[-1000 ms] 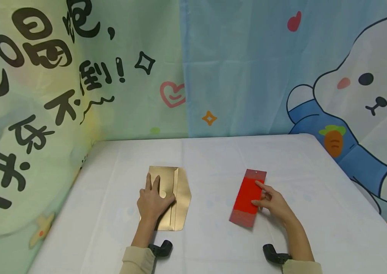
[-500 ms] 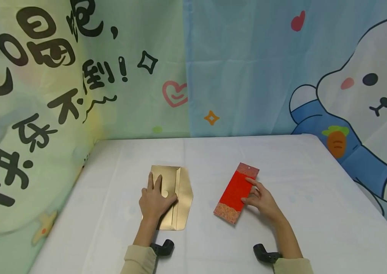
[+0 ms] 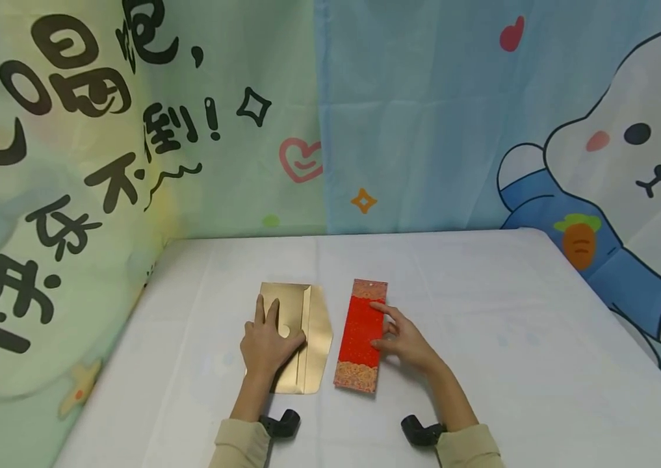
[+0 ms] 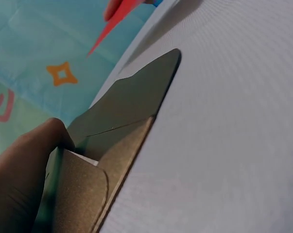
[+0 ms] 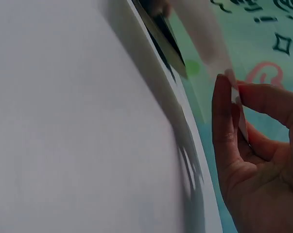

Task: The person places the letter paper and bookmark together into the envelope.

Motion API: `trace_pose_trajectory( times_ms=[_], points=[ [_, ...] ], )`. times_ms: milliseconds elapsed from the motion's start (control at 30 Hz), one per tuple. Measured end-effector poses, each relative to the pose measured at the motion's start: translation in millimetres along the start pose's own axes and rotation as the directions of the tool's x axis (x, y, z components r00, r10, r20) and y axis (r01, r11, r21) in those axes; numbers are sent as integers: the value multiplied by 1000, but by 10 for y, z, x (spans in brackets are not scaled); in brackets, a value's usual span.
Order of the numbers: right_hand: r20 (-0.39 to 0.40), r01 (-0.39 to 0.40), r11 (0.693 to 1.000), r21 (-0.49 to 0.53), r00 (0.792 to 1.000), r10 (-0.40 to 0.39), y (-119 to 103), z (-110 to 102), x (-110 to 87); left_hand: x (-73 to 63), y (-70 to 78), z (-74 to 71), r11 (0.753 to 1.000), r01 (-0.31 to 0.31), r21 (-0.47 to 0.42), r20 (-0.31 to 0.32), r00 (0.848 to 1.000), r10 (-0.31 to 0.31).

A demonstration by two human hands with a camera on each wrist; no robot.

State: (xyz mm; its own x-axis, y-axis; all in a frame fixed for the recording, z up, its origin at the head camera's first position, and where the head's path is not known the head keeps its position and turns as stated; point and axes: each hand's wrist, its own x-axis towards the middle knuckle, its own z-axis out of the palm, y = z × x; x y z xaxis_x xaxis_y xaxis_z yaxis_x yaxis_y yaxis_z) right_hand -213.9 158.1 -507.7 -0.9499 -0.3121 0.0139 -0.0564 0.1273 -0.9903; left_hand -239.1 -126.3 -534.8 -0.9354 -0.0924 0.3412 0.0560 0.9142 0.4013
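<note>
A gold envelope (image 3: 316,338) lies on the white table with its flap to the right. My left hand (image 3: 267,344) rests on its left part, two fingers stretched upward and the thumb at the pocket's edge. In the left wrist view that thumb (image 4: 39,145) touches the pocket's mouth, where a narrow gap shows. Just right of the envelope, a long red card (image 3: 359,331) with gold patterned ends is held off the table. My right hand (image 3: 406,341) pinches its right edge; the right wrist view shows the thumb and fingers (image 5: 224,121) on opposite faces.
A white cloth covers the table (image 3: 511,351). Behind it hangs a printed curtain (image 3: 412,117), which also runs along the left side. Each wrist wears a black camera mount, the left one (image 3: 282,424) and the right one (image 3: 420,431).
My right hand has carried the red card leftward, close beside the gold envelope, and turned it nearer upright. My left hand stays on the envelope.
</note>
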Motion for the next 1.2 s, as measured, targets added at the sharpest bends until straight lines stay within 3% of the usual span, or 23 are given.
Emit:
trace_pose_trajectory(
  times_ms=[233, 467, 700, 900, 1200],
  points=[
    [30, 24, 997, -78, 999, -21, -98, 374, 218, -24, -3, 43, 1000, 3, -9, 8, 1000, -3],
    [48, 49, 984, -169, 998, -41, -298, 601, 224, -49, 0, 44, 1000, 10, -4, 22, 1000, -10],
    [87, 103, 981, -164, 992, -89, -179, 720, 276, -60, 9, 47, 1000, 3, 12, 18, 1000, -3],
    [59, 91, 971, -221, 995, -80, 53, 771, 401, -48, 3, 48, 1000, 9, 10, 16, 1000, -9],
    [90, 96, 922, -374, 994, -67, -38, 774, 525, -6, 3, 36, 1000, 1, 14, 7, 1000, -1]
  ],
)
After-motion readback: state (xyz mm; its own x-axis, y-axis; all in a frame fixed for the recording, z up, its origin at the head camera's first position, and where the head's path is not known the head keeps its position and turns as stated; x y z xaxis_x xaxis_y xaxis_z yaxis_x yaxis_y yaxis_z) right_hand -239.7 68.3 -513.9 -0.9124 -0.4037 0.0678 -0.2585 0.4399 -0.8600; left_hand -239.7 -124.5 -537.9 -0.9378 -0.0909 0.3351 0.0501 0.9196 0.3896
